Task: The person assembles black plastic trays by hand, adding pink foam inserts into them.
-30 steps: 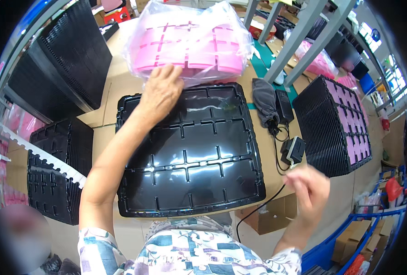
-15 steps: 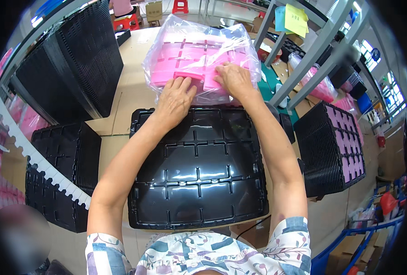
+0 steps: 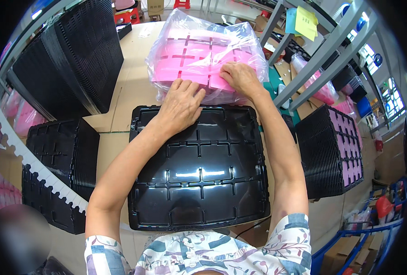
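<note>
A stack of slotted pink foam sheets (image 3: 192, 59) lies in a clear plastic bag (image 3: 164, 34) at the far side of the table. My right hand (image 3: 242, 79) is closed, its fingertips pinching the near edge of the top pink sheet. Beside the front edge of the stack, my left hand (image 3: 180, 106) has its fingers loosely bent and its thumb apart, with nothing seen in it. Its fingertips touch the bag's near edge, while the palm is above the rear of a glossy black plastic tray (image 3: 199, 160) in front of me.
Tall black tray stacks (image 3: 70, 64) stand at left, with a lower black stack (image 3: 57, 160) nearer. At right is another tray stack (image 3: 327, 151) with pink pieces in its compartments. Grey metal posts (image 3: 322, 59) rise behind it. A white toothed strip (image 3: 38, 167) crosses the left side.
The pink edge that was lifted by my left hand now lies down. My left hand has shifted slightly right and toward me; my right hand stays at the sheet's edge.
</note>
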The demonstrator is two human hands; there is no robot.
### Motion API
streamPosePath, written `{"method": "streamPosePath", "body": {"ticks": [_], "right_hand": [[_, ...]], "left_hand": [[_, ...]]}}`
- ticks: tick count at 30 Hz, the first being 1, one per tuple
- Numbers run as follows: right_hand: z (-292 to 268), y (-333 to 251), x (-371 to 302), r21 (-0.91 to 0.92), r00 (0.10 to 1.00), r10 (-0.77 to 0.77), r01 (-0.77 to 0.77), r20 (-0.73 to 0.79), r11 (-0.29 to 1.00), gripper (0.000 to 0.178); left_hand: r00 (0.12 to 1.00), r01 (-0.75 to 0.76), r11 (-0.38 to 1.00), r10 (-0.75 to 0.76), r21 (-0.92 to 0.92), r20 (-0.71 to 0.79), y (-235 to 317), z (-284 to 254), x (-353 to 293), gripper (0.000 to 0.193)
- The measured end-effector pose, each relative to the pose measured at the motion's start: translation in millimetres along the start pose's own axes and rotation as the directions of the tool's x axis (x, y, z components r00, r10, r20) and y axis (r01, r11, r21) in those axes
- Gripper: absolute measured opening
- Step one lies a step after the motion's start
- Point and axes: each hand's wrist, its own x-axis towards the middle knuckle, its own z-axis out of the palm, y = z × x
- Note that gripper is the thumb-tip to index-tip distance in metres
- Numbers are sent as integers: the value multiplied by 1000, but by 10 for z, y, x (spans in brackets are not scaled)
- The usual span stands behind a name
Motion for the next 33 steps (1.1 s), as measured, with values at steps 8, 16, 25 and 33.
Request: {"method": "streamPosePath", "body": {"ticks": [8,16,25,33], "right_hand": [[-34,56,10,6,985,-172,172,-5,985,19],[-218,128,301,169,999,-27,30,-21,985,18],[-854,151,613,652,991,59,-124,121,748,23],[-1028,-234,167,378,1000,26,-17,-17,925,20]], "left_hand": [[985,93,992,-80,-83,152,17,17,-31,44],[997,68,987,-61,-149,55,91,-65,67,42],[661,260,-705,-368,-660,654,-62,-124,330,58],[368,-296,-779,-627,-553,687,-516,-78,378,49]]}}
